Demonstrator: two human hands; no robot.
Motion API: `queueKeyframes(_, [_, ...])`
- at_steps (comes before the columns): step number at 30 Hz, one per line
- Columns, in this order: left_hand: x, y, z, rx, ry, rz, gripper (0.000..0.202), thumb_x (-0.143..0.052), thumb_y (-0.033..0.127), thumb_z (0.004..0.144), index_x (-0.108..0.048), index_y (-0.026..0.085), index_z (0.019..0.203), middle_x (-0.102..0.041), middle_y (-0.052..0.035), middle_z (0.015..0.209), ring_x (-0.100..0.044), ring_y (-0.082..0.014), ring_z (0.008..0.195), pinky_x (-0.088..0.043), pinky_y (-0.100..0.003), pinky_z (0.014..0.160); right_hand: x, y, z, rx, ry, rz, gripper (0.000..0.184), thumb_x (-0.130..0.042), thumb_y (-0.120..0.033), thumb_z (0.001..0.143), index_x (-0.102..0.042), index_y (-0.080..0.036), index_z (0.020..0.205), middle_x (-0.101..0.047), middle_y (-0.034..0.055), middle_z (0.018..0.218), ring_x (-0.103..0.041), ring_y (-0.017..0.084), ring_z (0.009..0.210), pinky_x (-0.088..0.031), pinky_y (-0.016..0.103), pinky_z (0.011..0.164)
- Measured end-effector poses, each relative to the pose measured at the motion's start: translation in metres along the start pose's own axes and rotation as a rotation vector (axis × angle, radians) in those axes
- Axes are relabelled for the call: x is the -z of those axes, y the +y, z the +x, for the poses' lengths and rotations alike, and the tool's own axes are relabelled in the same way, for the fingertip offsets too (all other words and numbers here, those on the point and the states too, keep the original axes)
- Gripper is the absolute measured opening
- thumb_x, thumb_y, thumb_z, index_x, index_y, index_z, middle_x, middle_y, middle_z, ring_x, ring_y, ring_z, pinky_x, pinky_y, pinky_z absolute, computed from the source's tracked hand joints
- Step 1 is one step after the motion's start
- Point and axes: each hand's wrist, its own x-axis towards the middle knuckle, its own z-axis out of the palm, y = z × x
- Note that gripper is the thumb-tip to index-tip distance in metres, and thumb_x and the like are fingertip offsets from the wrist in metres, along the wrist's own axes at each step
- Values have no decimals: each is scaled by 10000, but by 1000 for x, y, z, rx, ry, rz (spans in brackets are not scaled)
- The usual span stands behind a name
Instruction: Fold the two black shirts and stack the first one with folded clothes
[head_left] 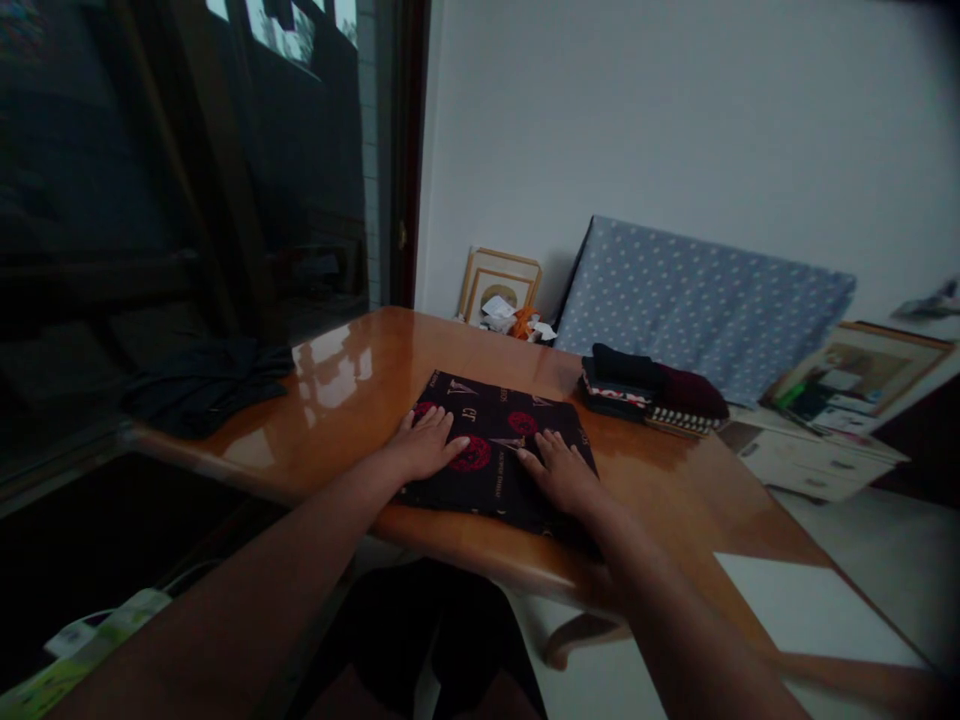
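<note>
A dark piece of folded cloth (495, 480) with red round prints and pale lettering lies flat near the front edge of the table. My left hand (427, 442) rests on its left part, palm down with the fingers spread. On the right part lies my right hand (559, 470), also flat with the fingers apart. Neither hand grips the cloth. The near right corner of the cloth is partly hidden by my right wrist.
Folded clothes (649, 385) are stacked at the table's far right. Dark crumpled clothing (210, 385) lies at the left end. A white sheet (814, 608) is at the right edge of the glossy wooden table (420, 345). Behind stands a blue dotted cover (697, 300).
</note>
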Motion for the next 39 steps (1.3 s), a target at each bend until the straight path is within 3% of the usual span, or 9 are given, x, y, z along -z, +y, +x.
queueKeyframes(6, [-11,11,-29,-84,50,13,714,-223,599,979,-349,166,1532,-279,-133,1610,-173,-286,1510,-117,-537,1188,-14,-68,-16,179,95,77,811,-226,-678,964,-340,-110,1532,-259,145,1611,-157,280,1511,-117,454,1211])
queueKeyframes(10, [-27,4,-39,-69,75,68,720,-218,620,970,-318,207,1551,-216,-102,1633,-130,-288,1518,-83,-570,1184,-32,-81,-29,192,82,69,781,-242,-656,972,-326,-126,1539,-245,137,1615,-148,276,1513,-77,470,1215])
queueKeyframes(13, [-32,2,-37,-59,91,88,752,-217,665,951,-320,225,1552,-193,-88,1638,-132,-295,1517,-76,-587,1179,-35,-67,-40,138,91,30,817,-274,-681,952,-282,-131,1557,-202,128,1628,-115,278,1518,-67,470,1215])
queueKeyframes(21, [-28,7,-34,-26,83,97,787,-224,698,927,-316,235,1557,-196,-69,1636,-132,-327,1513,-120,-618,1161,-24,3,-71,-146,98,-37,843,-270,-707,931,-251,-156,1568,-221,115,1624,-132,293,1514,-6,531,1201])
queueKeyframes(25, [-28,5,-33,-33,70,101,797,-225,703,923,-311,230,1558,-174,-77,1638,-130,-333,1512,-117,-622,1158,-17,39,-87,-228,131,55,742,-343,-608,953,-349,-140,1529,-298,130,1597,-170,297,1505,-21,555,1194])
queueKeyframes(29, [-31,2,-31,-45,87,94,784,-235,698,925,-330,234,1551,-178,-81,1639,-146,-342,1508,-117,-628,1154,-9,72,-105,-249,363,466,572,-419,-493,939,-541,-174,1398,-499,119,1481,-390,268,1412,-218,467,1182])
queueKeyframes(31, [-33,1,-30,-46,98,94,786,-245,695,924,-338,227,1548,-195,-91,1635,-161,-343,1504,-123,-628,1153,-7,84,-113,-250,511,674,535,-420,-468,924,-587,-179,1342,-596,109,1380,-507,250,1313,-358,406,1111])
queueKeyframes(34, [-34,1,-28,-56,121,95,777,-270,689,921,-360,226,1538,-247,-105,1620,-193,-343,1496,-147,-622,1149,-8,93,-120,-255,645,830,504,-436,-426,883,-613,-166,1276,-663,97,1258,-584,236,1198,-450,364,1013])
queueKeyframes(39, [-38,-3,-28,-107,226,117,749,-302,678,920,-496,190,1455,-380,-157,1561,-326,-358,1442,-214,-572,1140,-15,85,-119,-154,559,859,420,-474,-368,835,-650,-168,1159,-726,59,1021,-667,198,935,-529,325,834])
